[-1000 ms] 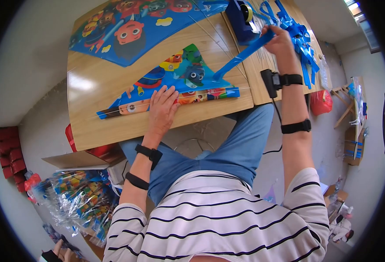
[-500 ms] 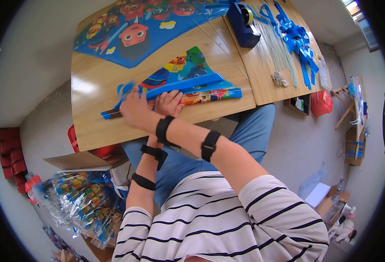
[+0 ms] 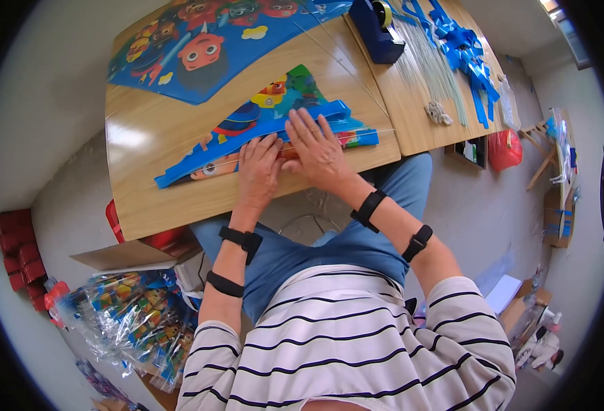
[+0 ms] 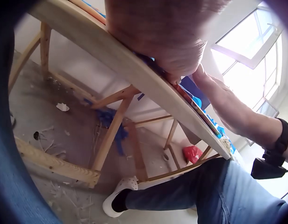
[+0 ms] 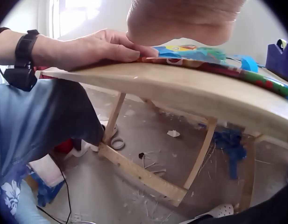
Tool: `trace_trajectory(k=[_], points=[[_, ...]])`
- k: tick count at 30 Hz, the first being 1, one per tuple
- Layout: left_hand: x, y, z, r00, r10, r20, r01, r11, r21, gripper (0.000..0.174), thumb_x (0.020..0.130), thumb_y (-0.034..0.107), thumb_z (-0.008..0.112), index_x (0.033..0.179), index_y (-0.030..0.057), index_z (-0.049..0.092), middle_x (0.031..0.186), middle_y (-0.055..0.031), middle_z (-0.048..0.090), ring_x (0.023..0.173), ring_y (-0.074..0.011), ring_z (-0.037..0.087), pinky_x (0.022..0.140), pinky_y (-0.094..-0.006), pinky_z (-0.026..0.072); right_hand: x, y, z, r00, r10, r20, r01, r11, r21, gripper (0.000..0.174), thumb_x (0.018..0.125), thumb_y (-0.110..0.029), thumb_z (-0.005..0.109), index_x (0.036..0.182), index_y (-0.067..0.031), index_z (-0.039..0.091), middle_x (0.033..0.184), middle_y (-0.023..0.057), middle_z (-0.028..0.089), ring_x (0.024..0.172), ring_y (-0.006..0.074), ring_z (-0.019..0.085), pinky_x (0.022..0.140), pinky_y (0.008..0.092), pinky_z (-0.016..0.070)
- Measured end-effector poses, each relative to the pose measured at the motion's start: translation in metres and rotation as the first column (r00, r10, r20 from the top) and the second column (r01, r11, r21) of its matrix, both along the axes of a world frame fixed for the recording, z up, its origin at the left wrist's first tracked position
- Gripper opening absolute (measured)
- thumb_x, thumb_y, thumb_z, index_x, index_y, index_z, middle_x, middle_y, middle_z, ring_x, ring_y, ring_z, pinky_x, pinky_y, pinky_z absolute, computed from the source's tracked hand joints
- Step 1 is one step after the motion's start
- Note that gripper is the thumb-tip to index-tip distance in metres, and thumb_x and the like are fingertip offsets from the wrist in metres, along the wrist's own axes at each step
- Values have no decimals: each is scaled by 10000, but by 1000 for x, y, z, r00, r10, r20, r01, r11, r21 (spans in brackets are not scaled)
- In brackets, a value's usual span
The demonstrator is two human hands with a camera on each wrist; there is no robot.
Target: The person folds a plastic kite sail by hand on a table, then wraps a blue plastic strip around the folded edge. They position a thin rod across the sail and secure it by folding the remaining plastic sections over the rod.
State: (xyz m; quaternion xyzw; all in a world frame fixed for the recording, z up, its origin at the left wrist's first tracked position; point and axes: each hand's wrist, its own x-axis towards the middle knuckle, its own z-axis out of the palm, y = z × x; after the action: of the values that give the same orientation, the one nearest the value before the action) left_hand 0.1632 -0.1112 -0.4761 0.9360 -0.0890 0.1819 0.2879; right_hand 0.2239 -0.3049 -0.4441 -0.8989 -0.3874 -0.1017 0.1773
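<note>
A printed cartoon sheet (image 3: 304, 84) lies on the wooden table, its near edge folded over with a thin rod (image 3: 384, 130) along it. Across the sheet runs a blue strip (image 3: 223, 144), its right end bent in a loop. My left hand (image 3: 258, 172) rests on the folded edge, fingertips right at the strip. Beside it, my right hand (image 3: 321, 156) lies with straight fingers over the strip and fold. In the right wrist view, the left hand (image 5: 90, 50) is low on the table edge, and the right palm (image 5: 181, 23) hides part of the sheet.
A larger cartoon sheet (image 3: 203, 72) covers the table's far left. At the far right are a tape dispenser (image 3: 377, 34), thin clear rods (image 3: 425, 58), blue strips (image 3: 468, 58) and a small pale bundle (image 3: 438, 114). Plastic-wrapped printed goods (image 3: 134, 315) sit at lower left.
My right hand brought the blue strip from the far right across to the left, laid it along the sheet, then moved back right onto it. The left hand stayed on the fold.
</note>
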Motion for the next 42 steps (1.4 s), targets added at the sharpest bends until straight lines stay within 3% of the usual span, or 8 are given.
trace_trajectory(k=[3,9,15,21,27,33,42], points=[[0,2,-1,1000,-8,-12,8,1000,29,383,963,192,709,1328,73,707,1454,-72,632,1408,-318,512,1213,-510,343,-20,0,-8,997,58,-55,-57,998,11,837,957,-481,675,1580,22,431,1707,204,342,1617,369,255,1305,555,191],[-1,1,2,999,-23,-23,24,999,38,387,970,171,706,1344,69,699,1472,-69,619,1418,-319,502,1217,-511,339,-30,-22,-20,992,-116,39,116,993,2,779,945,-458,698,1512,43,511,1604,224,465,1529,374,388,1293,540,238],[0,0,11,999,-36,-31,38,998,53,372,967,144,701,1329,54,698,1432,-91,631,1388,-328,515,1187,-509,359,-33,-33,-28,986,-162,45,163,986,-20,764,930,-441,721,1480,58,540,1536,215,524,1481,367,438,1281,533,279],[18,-3,38,998,-62,-28,65,987,145,252,935,112,727,1182,60,732,1264,-100,700,1215,-326,602,1045,-469,448,-33,-30,-28,985,-169,29,168,986,20,753,898,-381,753,1477,57,551,1559,209,507,1476,364,449,1275,530,302],[47,-5,33,993,-113,13,106,960,260,138,866,116,766,978,69,700,986,-73,671,997,-305,642,870,-454,508,-34,-29,-32,984,-173,35,173,985,-8,788,878,-380,768,1493,56,539,1573,208,489,1484,366,436,1284,521,294],[53,-4,29,987,-158,22,141,927,347,137,819,103,767,895,64,659,896,-89,619,890,-303,647,738,-421,543,-35,-28,-32,983,-181,30,181,983,-16,792,875,-382,770,1495,54,539,1584,215,472,1496,365,422,1286,518,291],[56,-3,34,981,-194,5,177,901,397,103,819,71,729,896,54,662,892,-102,625,881,-308,650,732,-427,536,-33,-28,-39,977,-180,112,184,983,-24,788,864,-432,746,1441,76,574,1522,230,514,1445,381,470,1273,532,304]])
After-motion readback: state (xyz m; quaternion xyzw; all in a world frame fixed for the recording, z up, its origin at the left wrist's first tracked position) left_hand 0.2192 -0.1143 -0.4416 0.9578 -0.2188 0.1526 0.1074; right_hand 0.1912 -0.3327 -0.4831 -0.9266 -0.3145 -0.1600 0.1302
